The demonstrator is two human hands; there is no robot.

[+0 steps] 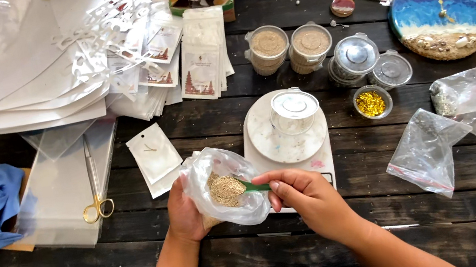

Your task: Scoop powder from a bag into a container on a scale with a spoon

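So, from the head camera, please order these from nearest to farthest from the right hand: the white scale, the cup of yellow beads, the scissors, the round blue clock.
From the right hand:
1. White scale, just above the hand, at the centre.
2. Cup of yellow beads, up and to the right.
3. Scissors, far to the left, on clear bags.
4. Round blue clock, at the top right.
The scissors and the clock are nearly too close to call.

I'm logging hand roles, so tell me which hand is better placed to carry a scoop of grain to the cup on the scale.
Right. The right hand already holds the green scoop inside the bag and sits nearest the cup on the scale. The left hand is busy holding the bag.
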